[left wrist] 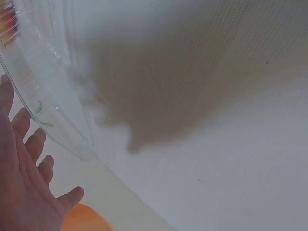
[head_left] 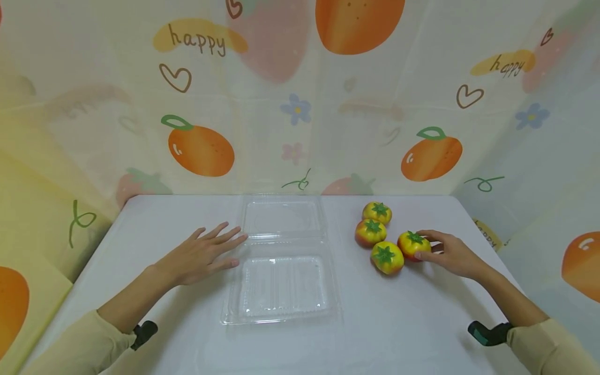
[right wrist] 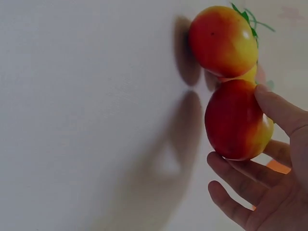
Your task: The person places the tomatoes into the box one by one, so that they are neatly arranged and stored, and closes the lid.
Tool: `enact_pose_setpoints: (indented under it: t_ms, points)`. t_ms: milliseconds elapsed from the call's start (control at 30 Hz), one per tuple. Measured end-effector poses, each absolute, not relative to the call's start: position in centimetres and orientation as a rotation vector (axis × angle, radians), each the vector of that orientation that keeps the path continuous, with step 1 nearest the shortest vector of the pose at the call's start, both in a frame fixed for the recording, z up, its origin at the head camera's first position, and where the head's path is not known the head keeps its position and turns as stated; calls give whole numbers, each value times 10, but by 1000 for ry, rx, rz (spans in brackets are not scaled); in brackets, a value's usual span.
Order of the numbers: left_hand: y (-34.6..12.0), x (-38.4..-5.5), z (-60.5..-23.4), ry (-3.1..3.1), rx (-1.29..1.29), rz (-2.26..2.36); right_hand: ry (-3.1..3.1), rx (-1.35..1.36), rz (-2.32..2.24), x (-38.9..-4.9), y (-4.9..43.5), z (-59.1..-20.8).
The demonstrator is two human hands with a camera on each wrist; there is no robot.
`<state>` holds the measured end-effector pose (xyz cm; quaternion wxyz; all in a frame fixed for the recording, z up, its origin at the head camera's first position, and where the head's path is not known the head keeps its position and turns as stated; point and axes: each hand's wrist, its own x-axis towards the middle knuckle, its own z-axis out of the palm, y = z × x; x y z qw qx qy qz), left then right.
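My right hand (head_left: 452, 255) holds a red-and-yellow tomato (head_left: 411, 246) with a green star-shaped top, thumb on one side and fingers on the other. In the right wrist view the same tomato (right wrist: 238, 120) shows its red underside between thumb and fingertips. Three more tomatoes stand close by: one in front (head_left: 387, 258), one to the left (head_left: 370, 233) and one behind (head_left: 377, 212). My left hand (head_left: 199, 258) is spread, fingers straight, at the left side of a clear plastic clamshell box (head_left: 283, 317), whose lid (head_left: 283, 216) lies folded back.
A white-covered table (head_left: 375, 323) carries everything. Behind it hangs a cloth (head_left: 290, 146) printed with oranges, hearts and flowers, which also runs along both sides. The box stands near the middle, left of the tomatoes.
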<state>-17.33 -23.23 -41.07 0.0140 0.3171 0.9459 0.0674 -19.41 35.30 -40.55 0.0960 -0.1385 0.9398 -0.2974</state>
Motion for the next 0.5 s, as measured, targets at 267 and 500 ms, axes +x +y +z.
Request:
enact_pose_setpoints:
  t_ms: [267, 500]
  points:
    - [-232, -173, -408, 2944, 986, 201, 2809, -437, -830, -199, 350, -391]
    - [-231, -172, -406, 2936, 978, 207, 2812, -476, -832, -201, 348, -381]
